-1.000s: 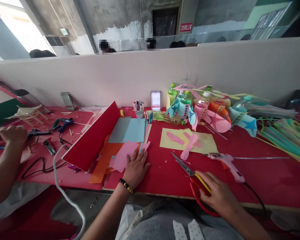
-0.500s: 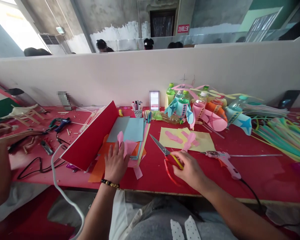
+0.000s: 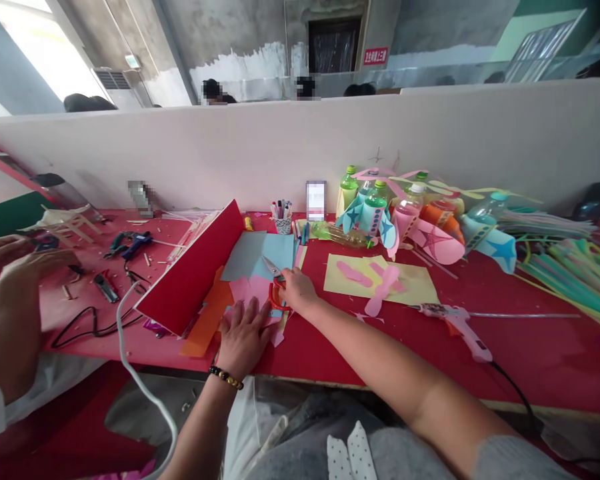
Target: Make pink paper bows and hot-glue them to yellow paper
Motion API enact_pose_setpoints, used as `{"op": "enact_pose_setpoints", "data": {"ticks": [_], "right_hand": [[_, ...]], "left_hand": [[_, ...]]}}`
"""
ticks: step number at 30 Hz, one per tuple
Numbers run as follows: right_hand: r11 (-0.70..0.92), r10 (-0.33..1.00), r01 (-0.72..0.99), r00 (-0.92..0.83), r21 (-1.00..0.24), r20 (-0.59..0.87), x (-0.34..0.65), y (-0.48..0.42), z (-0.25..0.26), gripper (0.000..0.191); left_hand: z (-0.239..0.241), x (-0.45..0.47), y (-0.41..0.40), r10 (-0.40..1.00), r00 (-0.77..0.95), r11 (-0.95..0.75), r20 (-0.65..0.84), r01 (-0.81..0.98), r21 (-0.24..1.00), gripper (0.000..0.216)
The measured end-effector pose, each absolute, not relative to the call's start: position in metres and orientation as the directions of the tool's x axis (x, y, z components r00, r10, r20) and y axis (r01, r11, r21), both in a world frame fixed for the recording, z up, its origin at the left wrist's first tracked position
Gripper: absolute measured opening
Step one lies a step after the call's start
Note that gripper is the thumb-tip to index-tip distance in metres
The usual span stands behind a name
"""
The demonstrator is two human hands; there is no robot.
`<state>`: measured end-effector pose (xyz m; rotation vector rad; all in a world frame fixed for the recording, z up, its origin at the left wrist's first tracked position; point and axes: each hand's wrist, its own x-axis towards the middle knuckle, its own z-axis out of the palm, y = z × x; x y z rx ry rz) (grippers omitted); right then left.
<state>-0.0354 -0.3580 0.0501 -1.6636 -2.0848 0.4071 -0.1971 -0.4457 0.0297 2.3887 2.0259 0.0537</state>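
My left hand [image 3: 245, 339] lies flat with fingers spread, pressing on pink paper [image 3: 250, 289] near the table's front edge. In my right hand [image 3: 301, 293] is a pair of scissors [image 3: 272, 269] with red and yellow handles. Their blades point away to the left, over light blue paper [image 3: 243, 251]. Orange paper [image 3: 208, 327] sticks out to the left of the stack. To the right of my right hand, pink cut-out strips [image 3: 383, 292] rest on a pale yellow sheet [image 3: 420, 288].
A red board [image 3: 195, 280] leans up at left; beyond it a co-worker's hands [image 3: 30, 260] are among pliers [image 3: 130, 247] and wood bits. Bottle planes [image 3: 375, 200], a pen cup [image 3: 282, 220] and a phone [image 3: 316, 201] stand behind. A glue gun [image 3: 457, 327] lies at right.
My right hand has carried the scissors left, from the bare red table to the paper stack. The pink paper now lies flatter, and my left hand has shifted slightly toward me.
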Motion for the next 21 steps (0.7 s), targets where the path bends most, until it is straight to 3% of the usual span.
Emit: {"op": "enact_pose_setpoints", "data": {"ticks": [7, 12, 16, 21], "right_hand": [[0.435, 0.896, 0.767, -0.321, -0.471, 0.305, -0.019, -0.389, 0.064, 0.026], [0.477, 0.862, 0.706, -0.261, -0.523, 0.434, 0.069, -0.458, 0.075, 0.033], [0.225, 0.867, 0.818, 0.08, -0.529, 0.493, 0.176, -0.518, 0.065, 0.02], [-0.215, 0.831, 0.88, 0.393, -0.424, 0.393, 0.281, -0.567, 0.031, 0.038]], "left_hand": [[0.024, -0.206, -0.446, 0.977, 0.189, -0.194, 0.095, 0.98, 0.047, 0.054], [0.029, -0.21, -0.454, 0.951, 0.248, -0.273, 0.187, 0.954, 0.126, 0.055], [0.043, -0.195, -0.455, 0.92, 0.286, -0.359, 0.267, 0.889, 0.285, 0.051], [0.068, -0.14, -0.448, 0.874, 0.368, -0.479, 0.317, 0.761, 0.437, 0.038]]}}
